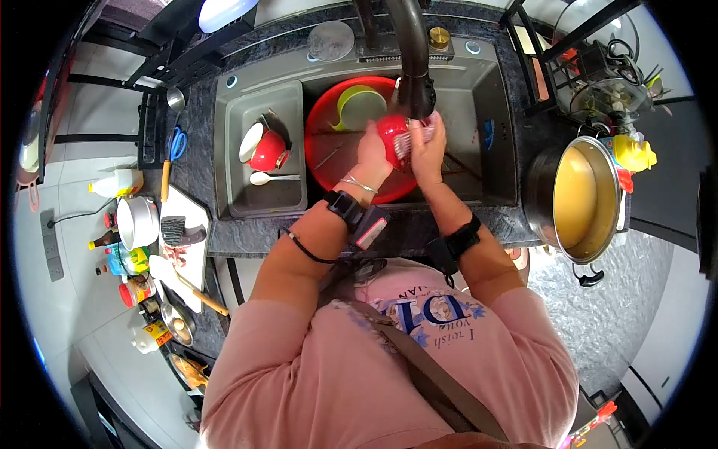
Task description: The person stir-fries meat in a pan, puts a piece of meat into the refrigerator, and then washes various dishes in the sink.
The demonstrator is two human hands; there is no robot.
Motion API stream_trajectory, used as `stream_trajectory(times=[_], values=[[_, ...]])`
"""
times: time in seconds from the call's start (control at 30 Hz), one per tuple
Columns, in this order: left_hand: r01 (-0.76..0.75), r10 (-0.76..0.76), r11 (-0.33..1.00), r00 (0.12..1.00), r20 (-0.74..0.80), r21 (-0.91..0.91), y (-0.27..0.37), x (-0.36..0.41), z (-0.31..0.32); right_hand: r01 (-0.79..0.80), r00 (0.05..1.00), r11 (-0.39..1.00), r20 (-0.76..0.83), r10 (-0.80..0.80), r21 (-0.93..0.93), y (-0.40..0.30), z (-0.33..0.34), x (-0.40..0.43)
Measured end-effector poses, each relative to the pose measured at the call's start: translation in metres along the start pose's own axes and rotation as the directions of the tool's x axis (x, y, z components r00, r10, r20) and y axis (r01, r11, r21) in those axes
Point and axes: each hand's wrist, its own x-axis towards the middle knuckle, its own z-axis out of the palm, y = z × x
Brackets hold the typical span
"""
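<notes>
Under the black faucet (414, 62), my left hand (374, 157) grips a red bowl (392, 132) at its left side. My right hand (427, 149) presses a striped pink-and-white cloth (405, 146) against the bowl's right side. Both are above a large red basin (331, 182) in the sink. A green-rimmed strainer or cup (362, 106) and what looks like chopsticks (328, 156) lie in the basin. In the left compartment (263, 199), red bowls (269, 151) rest tilted beside a white spoon (275, 178).
At the left, a white cutting board (193, 280) holds a knife (190, 238) and meat (174, 255); blue-handled scissors (178, 143) and a ladle (175, 100) lie near the sink. A large steel pot (544, 202) stands at the right, beside a black rack (533, 78).
</notes>
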Motion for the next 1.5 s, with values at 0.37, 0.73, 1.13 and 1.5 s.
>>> stream_trajectory(times=[0.37,0.73,1.13,1.5], values=[[0.085,-0.131,0.927,0.986,0.103,0.367,-0.008,-0.001,-0.011,-0.478,0.79,0.877,0.459,0.405,0.048,0.02,-0.021,0.034],[0.07,-0.084,0.986,0.992,0.09,0.154,0.017,0.002,-0.02,0.296,0.927,0.926,0.306,-0.219,-0.235,-0.023,-0.032,-0.03],[0.196,-0.204,0.979,0.928,0.313,0.055,0.018,0.0,-0.011,-0.798,0.602,0.488,0.518,0.608,0.354,0.005,-0.069,0.014],[0.353,-0.536,0.84,0.661,0.525,0.413,0.005,0.044,-0.013,-0.581,0.694,0.77,0.654,0.3,0.264,-0.032,-0.081,0.036]])
